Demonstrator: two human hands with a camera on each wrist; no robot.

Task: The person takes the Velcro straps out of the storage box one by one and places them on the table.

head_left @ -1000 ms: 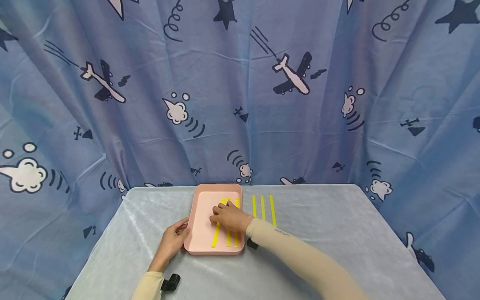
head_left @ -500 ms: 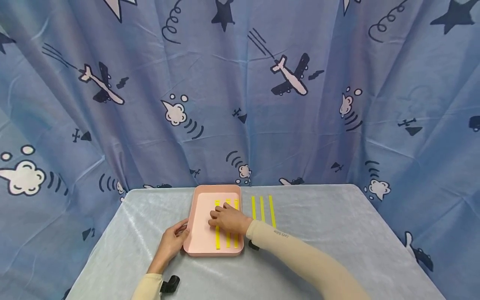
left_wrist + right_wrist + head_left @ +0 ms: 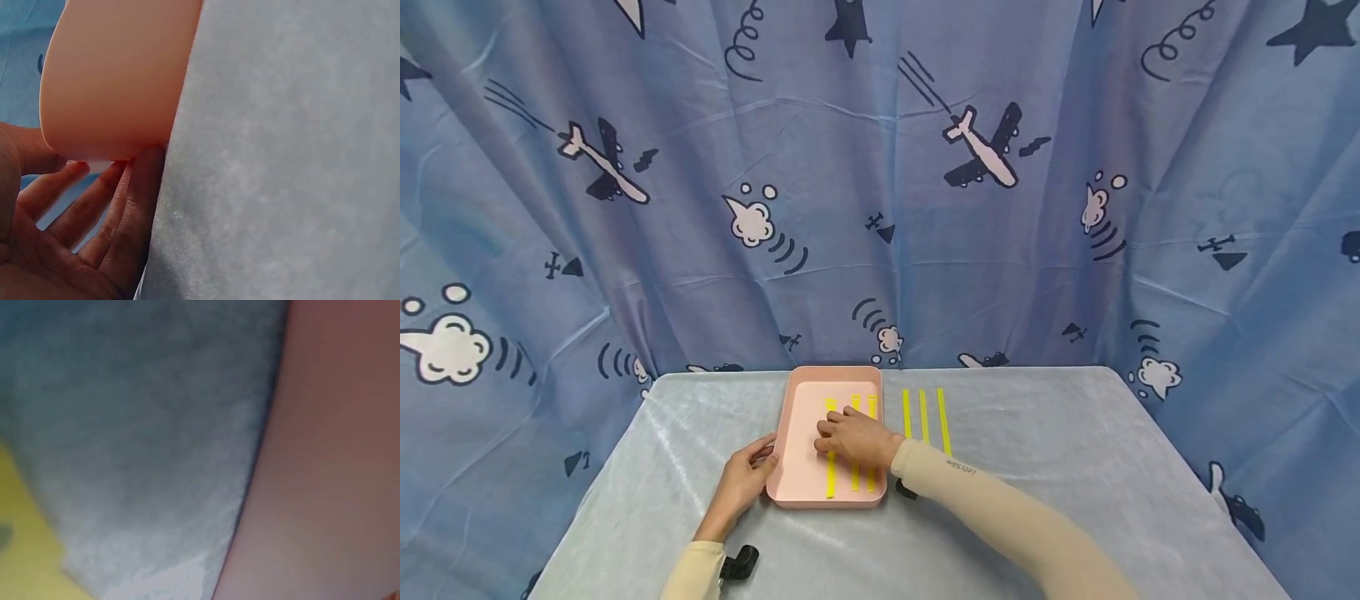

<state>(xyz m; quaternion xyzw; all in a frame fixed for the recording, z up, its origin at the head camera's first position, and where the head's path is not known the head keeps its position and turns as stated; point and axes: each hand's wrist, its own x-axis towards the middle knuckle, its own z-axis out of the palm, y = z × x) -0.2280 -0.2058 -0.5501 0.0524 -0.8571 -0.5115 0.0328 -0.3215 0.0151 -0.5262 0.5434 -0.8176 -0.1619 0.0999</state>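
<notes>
A shallow pink tray (image 3: 801,417) lies on the grey cloth-covered table. My left hand (image 3: 742,483) rests against its left side; in the left wrist view the thumb and fairly straight fingers touch the tray's outer wall (image 3: 119,75). My right hand (image 3: 861,439) reaches over the right wall into the tray. Its bent fingers hold the leftmost yellow strip (image 3: 831,479) near the strip's middle; the thumb is hidden. Two more yellow strips, a middle one (image 3: 855,479) and a right one (image 3: 872,479), lie beside it, partly under the hand.
Outside the tray on the right, three yellow strips (image 3: 923,412) lie side by side on the table (image 3: 1037,433), their near ends behind the right forearm. A blurred yellow strip (image 3: 25,550) shows large in the right wrist view. A blue patterned curtain (image 3: 880,167) hangs behind.
The leftmost strip in the tray has turned from slanted to nearly straight, then shifted slightly left with my right hand. The left hand and the tray have stayed in place.
</notes>
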